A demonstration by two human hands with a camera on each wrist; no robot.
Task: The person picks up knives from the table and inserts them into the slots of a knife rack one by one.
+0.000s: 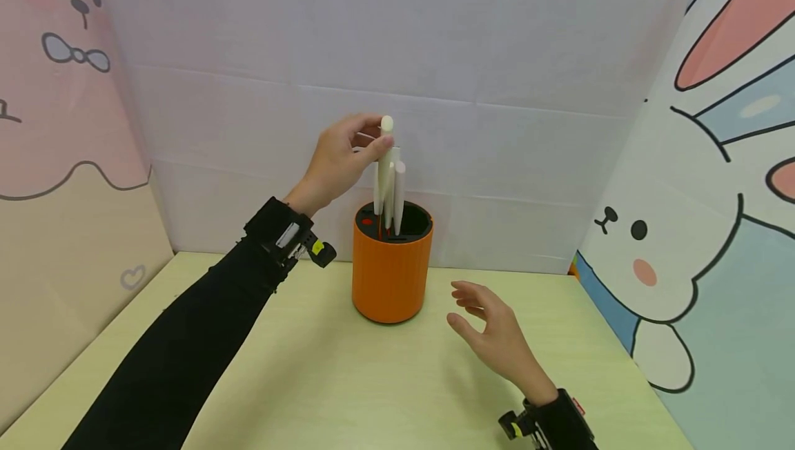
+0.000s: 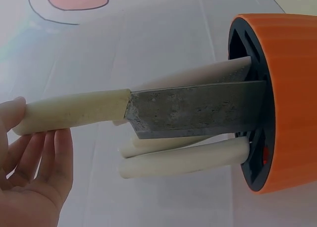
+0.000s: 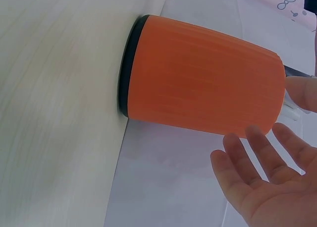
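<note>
My left hand (image 1: 335, 160) pinches the cream handle (image 2: 79, 109) of a kitchen knife near its end, between thumb and fingers. Its broad, stained blade (image 2: 198, 109) stands largely out of the orange knife holder (image 1: 391, 281), with the tip end still in the black slotted top. Beside it, other pale-handled knives (image 2: 193, 158) stick up from the same holder. To the right of the holder, my right hand (image 1: 497, 336) hovers above the table with fingers loosely bent, holding nothing. In the right wrist view, the right hand (image 3: 272, 182) shows its spread fingers near the holder's side.
The holder stands on a pale wood-look table (image 1: 298, 381), towards its back edge. A white creased sheet (image 1: 534, 160) hangs behind it. Cartoon-printed panels flank the table, a pink one (image 1: 62, 119) at left and a rabbit one (image 1: 702, 243) at right.
</note>
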